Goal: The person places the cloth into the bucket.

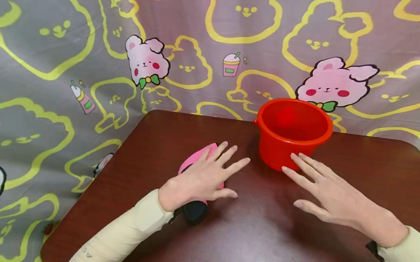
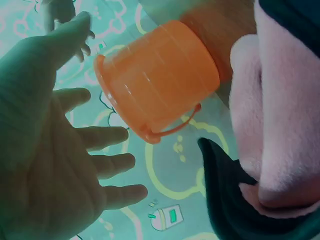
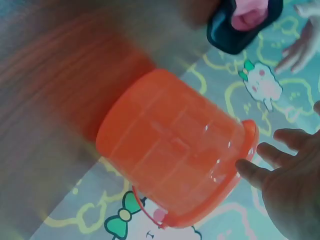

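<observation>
Cream sleeve [image 1: 118,237], left hand [image 1: 200,178], pink-black item [image 2: 290,115] beneath

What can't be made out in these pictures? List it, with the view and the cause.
Middle of the pink-and-black item: head view, covered by the left grip.
Full outline of that item: cut off by the right edge in the left wrist view, by the top edge in the right wrist view.
Floor of the red bucket: head view, hidden by its near wall.
Small mark on the left sleeve: head view, too small to read.
</observation>
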`<state>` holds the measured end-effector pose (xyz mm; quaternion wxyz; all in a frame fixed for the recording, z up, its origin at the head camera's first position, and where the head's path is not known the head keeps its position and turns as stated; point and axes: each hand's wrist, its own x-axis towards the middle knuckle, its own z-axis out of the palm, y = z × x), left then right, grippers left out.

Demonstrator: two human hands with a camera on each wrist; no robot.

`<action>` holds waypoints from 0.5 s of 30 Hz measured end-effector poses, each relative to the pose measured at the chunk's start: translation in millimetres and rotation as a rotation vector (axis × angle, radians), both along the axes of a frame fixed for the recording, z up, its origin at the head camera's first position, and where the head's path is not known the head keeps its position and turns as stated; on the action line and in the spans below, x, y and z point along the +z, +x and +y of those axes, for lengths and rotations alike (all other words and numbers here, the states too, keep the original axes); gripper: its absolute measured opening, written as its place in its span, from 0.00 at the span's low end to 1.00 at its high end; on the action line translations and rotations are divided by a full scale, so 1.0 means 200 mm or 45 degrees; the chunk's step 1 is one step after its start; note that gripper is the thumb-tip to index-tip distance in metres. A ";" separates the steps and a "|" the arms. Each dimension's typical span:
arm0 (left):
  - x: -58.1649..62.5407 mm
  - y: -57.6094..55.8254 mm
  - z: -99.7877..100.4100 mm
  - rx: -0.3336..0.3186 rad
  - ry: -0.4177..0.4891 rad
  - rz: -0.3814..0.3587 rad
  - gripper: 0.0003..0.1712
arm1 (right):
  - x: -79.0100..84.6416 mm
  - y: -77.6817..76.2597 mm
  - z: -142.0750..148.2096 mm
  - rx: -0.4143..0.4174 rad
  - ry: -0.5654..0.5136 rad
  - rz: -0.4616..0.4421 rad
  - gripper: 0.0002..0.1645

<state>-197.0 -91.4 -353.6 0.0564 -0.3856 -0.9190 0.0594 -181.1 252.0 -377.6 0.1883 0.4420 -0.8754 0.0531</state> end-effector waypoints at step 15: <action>0.00 -0.14 -0.08 0.229 0.199 -0.060 0.47 | 0.14 -0.09 0.06 -0.228 -0.357 -0.296 0.53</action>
